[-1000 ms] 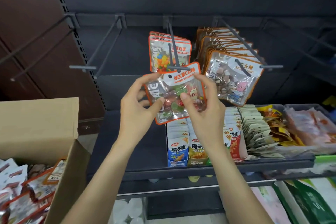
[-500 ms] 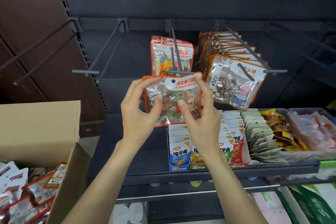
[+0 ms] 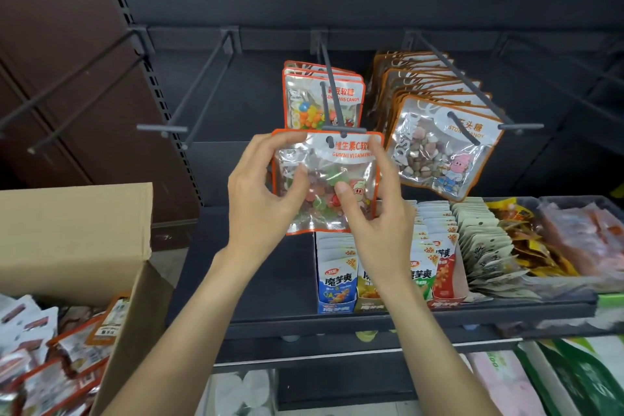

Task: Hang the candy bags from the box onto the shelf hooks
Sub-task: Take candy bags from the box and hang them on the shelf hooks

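A person's left hand (image 3: 260,192) and right hand (image 3: 374,213) are holding an orange-edged gummy candy bag (image 3: 326,179) up in front of a dark shop shelf, each hand pinching one side of the clear pouch between thumb and curled fingers. Just above the grip, the bag's white header is sitting at the front crossbar of the middle hook (image 3: 337,111), its small hanging holes level with the hook's tip. Directly behind the held bag, jelly bean bags (image 3: 324,91) are hanging further back on that same hook. To the right of the grip, stone candy bags (image 3: 442,149) are filling the neighbouring hook. Below the hands, konjac snack packs (image 3: 337,277) are standing in rows on the shelf tray (image 3: 270,317). Far down to the left, the open cardboard box (image 3: 74,230) is holding more bags.
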### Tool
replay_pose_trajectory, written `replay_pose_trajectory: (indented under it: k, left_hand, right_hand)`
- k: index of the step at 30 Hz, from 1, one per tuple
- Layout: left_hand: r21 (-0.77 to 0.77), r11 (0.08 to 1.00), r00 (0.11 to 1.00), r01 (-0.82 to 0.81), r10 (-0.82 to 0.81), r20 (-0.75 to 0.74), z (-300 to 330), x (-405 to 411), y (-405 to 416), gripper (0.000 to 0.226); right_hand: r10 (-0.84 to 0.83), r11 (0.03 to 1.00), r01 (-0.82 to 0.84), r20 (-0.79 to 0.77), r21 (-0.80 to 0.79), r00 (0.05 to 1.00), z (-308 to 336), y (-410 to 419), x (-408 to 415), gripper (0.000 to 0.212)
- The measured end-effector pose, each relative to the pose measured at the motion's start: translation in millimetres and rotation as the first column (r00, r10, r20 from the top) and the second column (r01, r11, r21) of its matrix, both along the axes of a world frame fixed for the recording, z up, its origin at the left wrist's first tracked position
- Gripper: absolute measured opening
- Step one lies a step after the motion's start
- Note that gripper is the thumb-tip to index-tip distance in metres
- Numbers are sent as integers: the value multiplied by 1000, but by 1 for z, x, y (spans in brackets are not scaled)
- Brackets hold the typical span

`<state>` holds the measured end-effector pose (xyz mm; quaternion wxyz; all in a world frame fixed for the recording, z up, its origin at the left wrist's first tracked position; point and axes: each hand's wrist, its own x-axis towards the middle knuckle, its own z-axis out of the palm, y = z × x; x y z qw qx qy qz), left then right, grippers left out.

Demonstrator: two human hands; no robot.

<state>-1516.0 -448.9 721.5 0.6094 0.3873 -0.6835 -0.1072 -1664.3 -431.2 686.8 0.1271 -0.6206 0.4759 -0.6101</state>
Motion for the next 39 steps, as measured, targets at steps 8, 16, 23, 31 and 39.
replay_pose_trajectory:
  k: [8, 16, 23, 31, 39]
  left_hand:
    - [141, 990, 1000, 22, -21, -3, -2, -1, -13, 38]
    - [121, 987, 973, -106, 77, 218, 3, 2, -90, 75]
    - [61, 970, 934, -235, 208, 290, 5, -7, -138, 72]
    - [-49, 955, 916, -292, 294, 273, -10, -13, -96, 63]
    - [30, 932, 925, -362, 355, 136, -24, 14, 40, 17]
  right_hand:
    - [-181, 983, 174, -244, -48, 953, 5, -8, 0, 60]
    - [-205, 960, 276, -543, 53, 814, 19, -82, 12, 79]
    - [-52, 925, 256, -575, 280, 817, 17, -121, 16, 57]
    - [-228, 974, 189, -542, -127, 809, 2, -74, 17, 62]
    - [-37, 989, -31, -451, -143, 892, -15, 4, 31, 16]
